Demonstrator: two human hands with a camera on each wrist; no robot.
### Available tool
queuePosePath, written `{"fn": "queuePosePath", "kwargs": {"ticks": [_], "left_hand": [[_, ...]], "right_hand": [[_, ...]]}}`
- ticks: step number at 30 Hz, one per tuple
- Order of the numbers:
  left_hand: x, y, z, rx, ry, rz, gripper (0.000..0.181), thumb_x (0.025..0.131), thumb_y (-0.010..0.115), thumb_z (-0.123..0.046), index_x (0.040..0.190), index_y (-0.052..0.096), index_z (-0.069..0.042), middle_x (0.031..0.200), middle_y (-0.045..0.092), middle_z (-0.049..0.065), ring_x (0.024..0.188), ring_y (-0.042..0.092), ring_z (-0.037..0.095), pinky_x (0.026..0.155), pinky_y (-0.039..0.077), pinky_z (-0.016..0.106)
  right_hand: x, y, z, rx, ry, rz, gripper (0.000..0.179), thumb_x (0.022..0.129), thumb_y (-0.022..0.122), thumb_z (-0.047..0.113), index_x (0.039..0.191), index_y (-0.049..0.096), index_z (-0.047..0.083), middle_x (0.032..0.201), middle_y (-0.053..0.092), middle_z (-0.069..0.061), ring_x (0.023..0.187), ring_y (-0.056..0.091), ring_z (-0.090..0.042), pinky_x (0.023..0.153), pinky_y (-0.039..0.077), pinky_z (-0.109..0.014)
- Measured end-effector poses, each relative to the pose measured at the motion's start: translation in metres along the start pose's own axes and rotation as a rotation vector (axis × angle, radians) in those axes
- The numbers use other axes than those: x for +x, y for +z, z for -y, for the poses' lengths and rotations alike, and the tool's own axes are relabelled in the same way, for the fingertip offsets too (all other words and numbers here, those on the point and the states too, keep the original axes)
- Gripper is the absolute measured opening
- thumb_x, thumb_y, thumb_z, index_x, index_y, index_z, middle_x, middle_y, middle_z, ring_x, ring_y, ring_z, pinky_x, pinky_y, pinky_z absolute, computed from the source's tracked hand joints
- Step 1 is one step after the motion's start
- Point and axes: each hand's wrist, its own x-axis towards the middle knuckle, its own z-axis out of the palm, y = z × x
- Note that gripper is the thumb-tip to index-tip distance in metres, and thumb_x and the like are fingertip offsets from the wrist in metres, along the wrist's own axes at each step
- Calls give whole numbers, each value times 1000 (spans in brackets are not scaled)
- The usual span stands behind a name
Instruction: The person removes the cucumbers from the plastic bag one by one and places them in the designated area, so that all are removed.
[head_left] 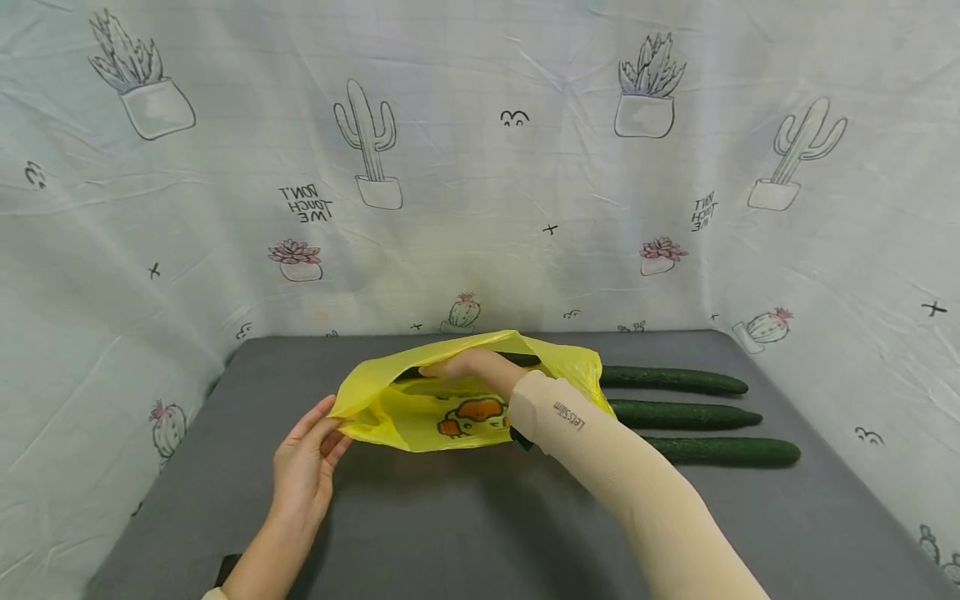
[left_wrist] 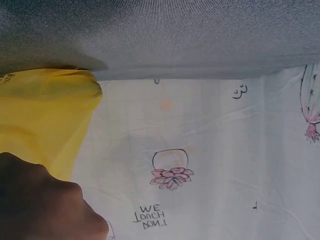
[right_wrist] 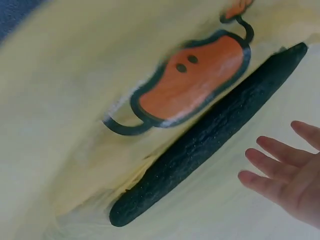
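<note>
A yellow plastic bag (head_left: 450, 437) with a printed orange cartoon is held with its mouth spread wide. At its left corner my left hand (head_left: 303, 458) pinches the rim between thumb and fingers; the left wrist view catches only the dark back of this hand (left_wrist: 45, 205) beside the yellow plastic. My right hand (head_left: 468, 364) reaches inside through the mouth. Seen from the right wrist, a dark green cucumber (right_wrist: 210, 135) lies along the bag's inside, and the right hand (right_wrist: 287, 175) is beside it with fingers straight and spread, apart from it.
Three more cucumbers lie side by side on the grey tabletop (head_left: 420, 533), right of the bag: a far one (head_left: 675, 380), a middle one (head_left: 686, 414) and a near one (head_left: 731, 452). A white cloth with cactus prints (head_left: 465, 167) hangs around the back and sides.
</note>
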Motion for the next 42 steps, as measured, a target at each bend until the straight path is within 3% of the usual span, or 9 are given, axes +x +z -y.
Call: {"fn": "queuePosePath", "kwargs": {"ticks": [1,2,8,10,15,21,25,33,42], "left_hand": [[0,0,0,7,2,-3,18,84,67,-4,91,73,-20,89,65,-3,70,65,9,64,55,19],[-1,0,1,14,4,-8,18,84,67,-5,91,73,-20,89,65,-3,70,64,9,64,55,18],[-4,-2,7,70,3,-23,19,85,66,-8,98,70,-21,94,64,-4,73,64,8,66,55,18],[-5,-2,9,82,10,-26,19,85,66,-8,99,70,-21,95,64,-5,74,65,8,67,55,18],[-6,-5,12,103,20,-24,18,85,67,-10,99,70,-21,96,64,-5,75,65,8,67,55,18],[-8,-6,14,103,9,-28,18,84,68,-10,97,70,-22,94,64,-5,74,64,8,66,55,18],[-9,-5,16,98,10,-31,19,84,68,-10,100,70,-21,94,64,-5,74,64,8,67,55,19],[-10,-5,19,95,-4,-32,19,86,66,-10,101,70,-21,92,65,-6,72,64,7,65,55,18],[-9,-7,20,93,4,-29,21,85,66,-8,103,69,-20,97,64,-5,76,65,8,68,55,19]], "right_hand": [[3,-2,-1,-180,-9,-33,49,93,34,59,131,45,30,140,38,10,133,30,-10,111,25,-30],[8,-3,-3,-224,-26,-66,48,93,35,59,129,47,29,139,39,9,132,32,-10,111,25,-30],[6,-4,-11,-339,-182,-172,39,95,37,53,125,50,32,129,50,10,119,45,-7,103,35,-29],[-16,3,-2,-300,-190,-170,34,97,37,46,122,53,29,121,55,8,114,49,-8,101,37,-28],[-64,30,16,-75,-35,-230,28,98,41,39,108,58,20,110,57,1,112,50,-16,104,35,-35],[-75,47,14,22,127,-308,45,93,43,51,119,56,17,123,53,-2,116,46,-19,104,33,-38],[-72,50,12,-111,164,-370,53,92,43,52,132,49,17,132,49,-6,122,45,-24,104,36,-40],[-66,57,12,-575,-67,-605,26,93,54,24,118,60,20,113,61,0,100,57,-15,84,46,-28],[-51,65,-6,-627,-34,-606,18,94,52,16,110,60,13,109,61,-5,90,58,-17,67,44,-28]]}}
